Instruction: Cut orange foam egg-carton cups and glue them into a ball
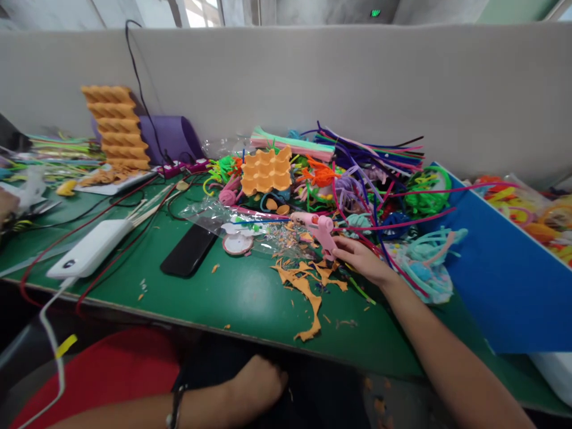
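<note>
The right hand [361, 257] has thumb and fingers closed about the handle of a pink hot-glue gun [320, 229], whose barrel points left, away from the grip. The gun looks light and stiff, its plastic probably smooth; the handle seems the safest hold, since the nozzle may be hot. Torn orange scraps [309, 292] lie just on the grip's near side. The left hand [259, 382] rests curled, well apart; whether it holds anything, I cannot tell.
</note>
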The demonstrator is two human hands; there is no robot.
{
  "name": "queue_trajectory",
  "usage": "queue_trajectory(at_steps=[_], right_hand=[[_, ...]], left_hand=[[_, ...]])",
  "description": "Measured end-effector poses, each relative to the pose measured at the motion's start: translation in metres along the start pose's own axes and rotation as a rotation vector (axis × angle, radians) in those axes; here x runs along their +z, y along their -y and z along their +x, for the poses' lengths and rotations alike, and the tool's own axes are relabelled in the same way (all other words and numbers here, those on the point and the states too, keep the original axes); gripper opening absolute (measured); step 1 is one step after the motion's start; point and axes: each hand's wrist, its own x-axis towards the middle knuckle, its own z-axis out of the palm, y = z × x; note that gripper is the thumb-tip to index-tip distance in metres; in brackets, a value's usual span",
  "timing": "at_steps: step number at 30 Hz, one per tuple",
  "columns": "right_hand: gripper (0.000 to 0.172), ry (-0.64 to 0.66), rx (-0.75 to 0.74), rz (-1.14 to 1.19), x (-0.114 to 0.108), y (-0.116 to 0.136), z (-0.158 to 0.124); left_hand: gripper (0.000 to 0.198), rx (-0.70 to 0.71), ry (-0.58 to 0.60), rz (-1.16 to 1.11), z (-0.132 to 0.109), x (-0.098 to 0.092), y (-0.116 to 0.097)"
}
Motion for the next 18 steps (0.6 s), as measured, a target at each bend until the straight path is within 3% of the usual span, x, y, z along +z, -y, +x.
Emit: queue_trajectory(at_steps=[4,9,13,16,18], right_hand=[[0.034,-0.002,0.012,0.018,0.0,-0.002,0.001],[0.036,0.006,0.006,0.021,-0.001,-0.001,0.001],[0.039,0.012,-0.004,0.026,-0.001,0.0,0.001],[0.036,0.013,-0.007,0.032,-0.001,0.001,0.0],[0.033,0.01,-0.007,0.043,-0.001,0.002,0.0]], left_hand=[[0.02,-0.062,0.031,-0.111,-0.005,-0.015,-0.003],[0.039,-0.18,0.079,-0.182,0.009,-0.026,-0.017],[0.025,-0.108,0.114,-0.182,0.014,-0.022,-0.016],[0.011,-0.006,0.067,-0.245,0.006,-0.019,-0.012],[0.006,0.083,0.015,-0.326,-0.004,-0.027,-0.009]])
